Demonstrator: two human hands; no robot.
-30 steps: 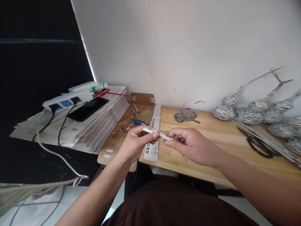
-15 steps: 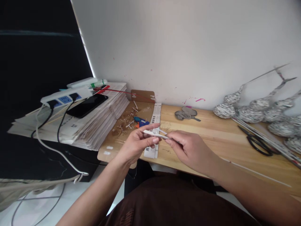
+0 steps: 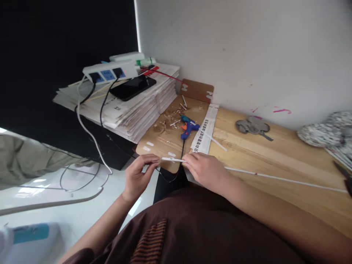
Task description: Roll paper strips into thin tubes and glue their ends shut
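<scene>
Just below the frame's centre, the right hand [image 3: 206, 169] grips a white stick [image 3: 173, 159], best held lightly against creasing, while the left hand [image 3: 137, 176] bends its fingers beside the tip, their hold unclear.

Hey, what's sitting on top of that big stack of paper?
On the stack of paper are a white power strip, a black phone, a red object and a green-marked tube, among other things. Whatever the phone and strip cover can't be seen.

Black Chinese characters, "劳和智慧创造" and "美好生活", are running along the newspaper strip [image 3: 204, 135] right of the glue gun [image 3: 189, 129]; print on the paper stack [image 3: 137, 110] left of it is appearing too small to read.
</scene>
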